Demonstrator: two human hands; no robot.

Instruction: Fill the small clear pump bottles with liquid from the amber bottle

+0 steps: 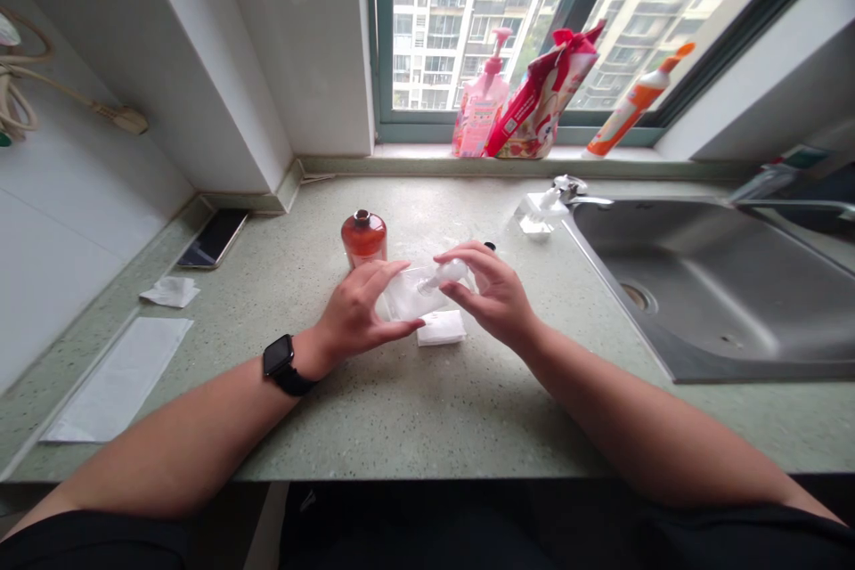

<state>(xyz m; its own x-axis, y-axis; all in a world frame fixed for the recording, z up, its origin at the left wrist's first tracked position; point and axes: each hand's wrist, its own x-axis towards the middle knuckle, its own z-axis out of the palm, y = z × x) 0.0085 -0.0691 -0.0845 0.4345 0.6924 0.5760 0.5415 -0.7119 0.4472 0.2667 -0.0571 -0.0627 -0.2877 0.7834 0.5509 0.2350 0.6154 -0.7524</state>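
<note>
My left hand is closed around a clear squarish bottle, which is tilted on its side with its neck toward the right. At the neck end, my right hand grips a whitish translucent cap or pump top between thumb and fingers. Whether the top sits on the neck or is apart from it I cannot tell. Just below the bottle lies a folded white tissue on the counter. An amber bottle with an uncovered mouth stands behind my left hand. Behind my right fingers a small black object is partly hidden.
A clear pump bottle stands by the steel sink. On the left lie a phone, a crumpled tissue and a white sheet. The windowsill holds a pink pump bottle, a red pouch and an orange bottle.
</note>
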